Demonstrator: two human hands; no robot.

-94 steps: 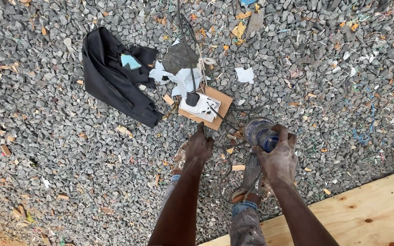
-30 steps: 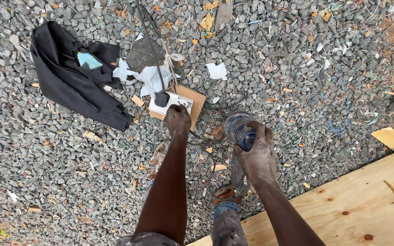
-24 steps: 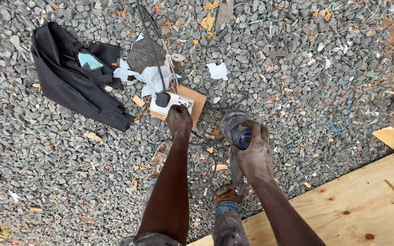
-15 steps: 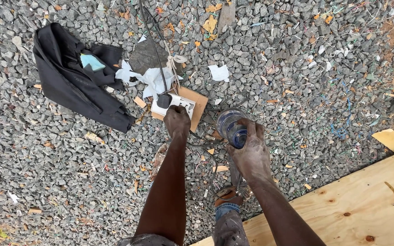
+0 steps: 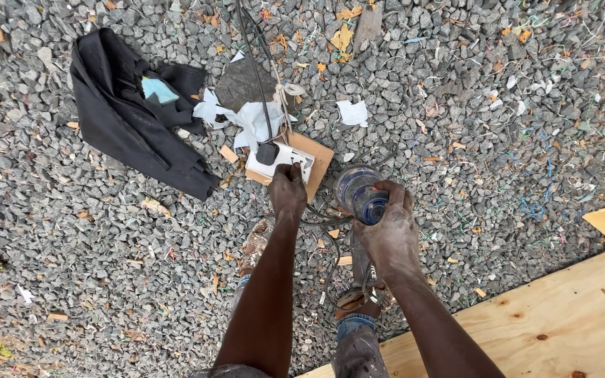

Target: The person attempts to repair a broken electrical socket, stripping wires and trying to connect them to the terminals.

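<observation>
the left hand (image 5: 287,190) presses closed fingers on a white socket block (image 5: 281,160) lying on the gravel (image 5: 71,245), while the right hand (image 5: 390,234) grips a blue power tool (image 5: 357,192).

Open gravel (image 5: 71,231) leftward; black jacket (image 5: 131,122), cables (image 5: 253,63) beyond socket (image 5: 281,159).

Even, soft daylight; faint shadows; sharp focus; no glare.
</observation>
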